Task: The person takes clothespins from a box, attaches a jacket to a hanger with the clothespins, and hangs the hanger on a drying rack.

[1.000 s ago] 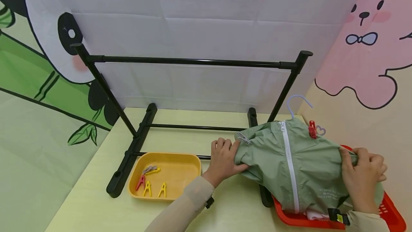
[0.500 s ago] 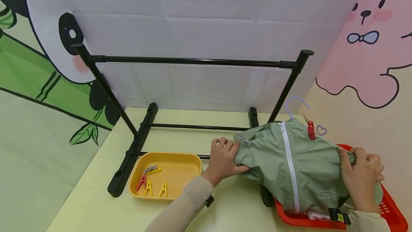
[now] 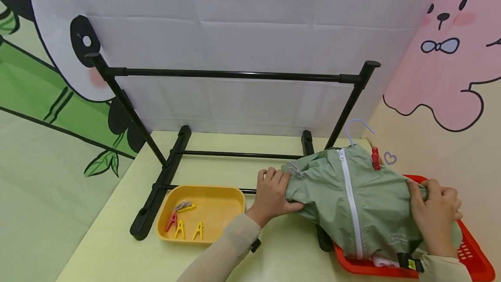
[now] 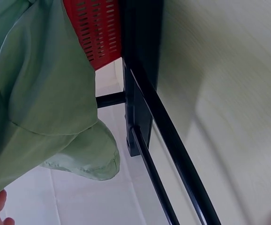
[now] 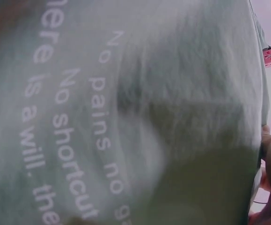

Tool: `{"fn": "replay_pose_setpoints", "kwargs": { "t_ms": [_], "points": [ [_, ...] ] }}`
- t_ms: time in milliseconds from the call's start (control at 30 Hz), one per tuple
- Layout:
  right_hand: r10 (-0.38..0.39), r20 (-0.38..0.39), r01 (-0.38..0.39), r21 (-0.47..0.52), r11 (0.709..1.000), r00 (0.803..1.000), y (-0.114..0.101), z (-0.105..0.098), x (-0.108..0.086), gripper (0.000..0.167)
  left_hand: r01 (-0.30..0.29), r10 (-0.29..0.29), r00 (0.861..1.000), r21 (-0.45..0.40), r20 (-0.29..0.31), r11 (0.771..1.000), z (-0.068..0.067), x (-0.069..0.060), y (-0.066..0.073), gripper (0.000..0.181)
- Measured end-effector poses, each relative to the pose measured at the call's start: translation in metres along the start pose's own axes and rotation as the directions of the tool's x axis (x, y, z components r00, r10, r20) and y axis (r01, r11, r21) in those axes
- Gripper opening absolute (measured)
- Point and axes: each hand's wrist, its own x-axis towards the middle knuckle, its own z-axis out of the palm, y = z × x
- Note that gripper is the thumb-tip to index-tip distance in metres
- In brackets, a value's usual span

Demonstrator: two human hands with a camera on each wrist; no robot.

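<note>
A light green zip jacket (image 3: 375,203) hangs on a lavender hanger (image 3: 358,122), whose hook sticks up from the collar. My left hand (image 3: 274,195) grips the jacket's left-side sleeve, beside a grey clothespin (image 3: 295,170) on that shoulder. With thumb and fingers my right hand (image 3: 434,212) holds the other sleeve. A red clothespin (image 3: 375,158) is clipped on the right-side shoulder, near a heart-shaped hanger end (image 3: 390,158). White lettering on the jacket fabric (image 5: 182,84) fills the right wrist view. In the left wrist view the jacket (image 4: 51,89) covers most of the left hand.
Behind the jacket stands a black clothes rack (image 3: 235,74) on the pale table (image 3: 105,247). A yellow tray (image 3: 219,212) with several clothespins (image 3: 179,229) lies at the rack's left foot. The red basket (image 3: 475,253), with pink cloth inside, is below the jacket.
My right hand and its side of the jacket have shifted slightly left, and the hanger hook has moved left and a little down. My left hand has stayed nearly still.
</note>
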Motion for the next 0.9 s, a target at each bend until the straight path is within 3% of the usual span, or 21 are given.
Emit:
{"fn": "replay_pose_setpoints", "kwargs": {
  "t_ms": [567, 900],
  "points": [
    [-0.001, 0.037, 0.001, -0.008, 1.0, 0.999, 0.0005, 0.0022, 0.0002, 0.051, -0.016, 0.015, 0.999, 0.008, 0.051, 1.0, -0.0042, 0.0021, 0.0004, 0.088],
    [0.018, 0.083, -0.014, -0.045, 0.999, 0.996, 0.0026, 0.0022, 0.0023, 0.053, -0.026, 0.025, 0.999, 0.026, 0.041, 0.999, -0.0026, 0.0021, 0.0009, 0.086]
  ]
}}
